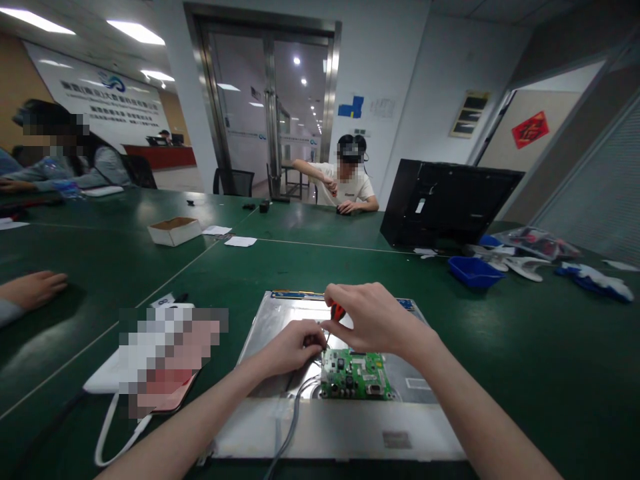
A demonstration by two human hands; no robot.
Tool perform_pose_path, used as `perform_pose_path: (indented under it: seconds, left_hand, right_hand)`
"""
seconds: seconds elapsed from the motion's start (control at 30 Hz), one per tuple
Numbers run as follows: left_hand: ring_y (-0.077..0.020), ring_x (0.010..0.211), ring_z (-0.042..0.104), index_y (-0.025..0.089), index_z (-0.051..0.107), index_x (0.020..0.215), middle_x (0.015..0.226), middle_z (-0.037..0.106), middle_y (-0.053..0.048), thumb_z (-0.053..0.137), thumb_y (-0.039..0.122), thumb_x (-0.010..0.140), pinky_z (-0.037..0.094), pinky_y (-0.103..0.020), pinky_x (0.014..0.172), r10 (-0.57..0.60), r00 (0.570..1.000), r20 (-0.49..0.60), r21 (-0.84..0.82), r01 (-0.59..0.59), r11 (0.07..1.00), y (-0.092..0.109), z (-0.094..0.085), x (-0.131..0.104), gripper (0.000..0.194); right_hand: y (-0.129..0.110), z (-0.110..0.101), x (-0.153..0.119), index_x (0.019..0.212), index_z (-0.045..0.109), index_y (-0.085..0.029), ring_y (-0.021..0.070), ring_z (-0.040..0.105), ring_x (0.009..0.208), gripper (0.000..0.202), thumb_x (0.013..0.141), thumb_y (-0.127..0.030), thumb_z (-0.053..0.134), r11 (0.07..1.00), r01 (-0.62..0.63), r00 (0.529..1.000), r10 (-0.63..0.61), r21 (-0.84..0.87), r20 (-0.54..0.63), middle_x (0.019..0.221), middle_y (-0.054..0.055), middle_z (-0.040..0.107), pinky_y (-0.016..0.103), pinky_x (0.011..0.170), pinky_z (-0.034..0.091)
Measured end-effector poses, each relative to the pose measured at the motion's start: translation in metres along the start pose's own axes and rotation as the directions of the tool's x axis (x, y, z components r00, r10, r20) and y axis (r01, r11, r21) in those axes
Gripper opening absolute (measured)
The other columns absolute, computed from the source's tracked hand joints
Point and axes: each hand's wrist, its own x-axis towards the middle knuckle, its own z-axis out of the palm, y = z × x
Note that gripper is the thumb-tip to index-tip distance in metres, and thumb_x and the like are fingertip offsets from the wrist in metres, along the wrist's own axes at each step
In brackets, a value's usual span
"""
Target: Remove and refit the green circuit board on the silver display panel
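Observation:
My right hand (357,313) is closed around the red and black handle of a screwdriver (338,311), held upright with its thin shaft pointing down. The tip meets the upper left corner of a green circuit board (355,375). At that same corner my left hand (295,343) has its fingers pinched together near the shaft; what they hold, if anything, is hidden. The board lies on the metal back of a flat display panel (420,430), which rests on the table in front of me. A grey cable (295,417) runs from the board's left side toward me.
Left of the panel lie a white power bank (145,347) and a pink phone (175,380) with a white cable. A black monitor housing (450,200), a blue tray (475,272) and a white box (174,231) stand farther back. Co-workers sit across and at left, one hand (35,290) on the table.

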Motion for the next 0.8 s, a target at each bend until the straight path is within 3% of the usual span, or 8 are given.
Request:
perform_pose_path:
  seconds: [0.23, 0.4, 0.53, 0.73, 0.8]
  left_hand:
    - [-0.0138, 0.069, 0.055, 0.014, 0.066, 0.083, 0.075, 0.063, -0.001, 0.056, 0.006, 0.076, 0.041, -0.023, 0.064, -0.034, 0.999, 0.029, 0.026, 0.033, 0.999, 0.009, -0.003, 0.000, 0.015]
    - [-0.0139, 0.069, 0.054, 0.014, 0.065, 0.084, 0.077, 0.062, -0.001, 0.057, 0.006, 0.075, 0.041, -0.023, 0.063, -0.028, 0.999, 0.027, 0.026, 0.027, 0.999, 0.013, -0.005, -0.001, 0.014]
    - [-0.0144, 0.071, 0.054, 0.014, 0.064, 0.085, 0.079, 0.062, -0.001, 0.057, 0.006, 0.076, 0.042, -0.024, 0.065, -0.015, 1.000, 0.026, 0.032, 0.014, 0.999, 0.009, -0.004, -0.002, 0.014]
    - [-0.0142, 0.072, 0.055, 0.015, 0.062, 0.088, 0.084, 0.062, -0.002, 0.054, 0.008, 0.079, 0.042, -0.024, 0.065, 0.034, 0.999, 0.009, 0.037, -0.035, 0.999, 0.009, -0.001, -0.004, 0.013]
    - [-0.0146, 0.072, 0.055, 0.015, 0.061, 0.085, 0.085, 0.062, -0.003, 0.054, 0.009, 0.080, 0.042, -0.024, 0.065, 0.043, 0.999, 0.010, 0.091, -0.044, 0.995, 0.011, -0.001, -0.005, 0.011]
  right_hand:
    - [0.006, 0.006, 0.003, 0.083, 0.054, -0.021, 0.0126, 0.054, 0.053, 0.028, 0.089, -0.049, 0.051, 0.985, -0.070, 0.998, 0.069, -0.157, -0.010, 0.065, 0.000, 0.066, 0.026, 0.048, 0.016]
    - [0.003, 0.005, 0.003, 0.086, 0.052, -0.020, 0.0119, 0.055, 0.057, 0.009, 0.084, -0.028, 0.054, 0.995, -0.051, 0.999, 0.051, -0.087, -0.005, 0.072, -0.001, 0.067, 0.026, 0.048, 0.018]
    - [0.003, 0.001, 0.001, 0.092, 0.050, -0.019, 0.0114, 0.055, 0.061, 0.015, 0.077, -0.021, 0.055, 1.000, 0.009, 1.000, -0.009, 0.017, -0.002, 0.081, 0.000, 0.067, 0.025, 0.050, 0.021]
    - [0.002, 0.004, 0.002, 0.089, 0.055, -0.021, 0.0128, 0.056, 0.058, 0.026, 0.085, -0.047, 0.057, 0.995, -0.057, 0.998, 0.058, -0.078, 0.008, 0.071, 0.000, 0.068, 0.026, 0.050, 0.017]
    - [0.000, 0.005, 0.003, 0.085, 0.056, -0.022, 0.0125, 0.055, 0.054, 0.026, 0.088, -0.048, 0.053, 0.988, -0.084, 0.996, 0.085, -0.127, 0.008, 0.065, 0.000, 0.067, 0.027, 0.050, 0.015]
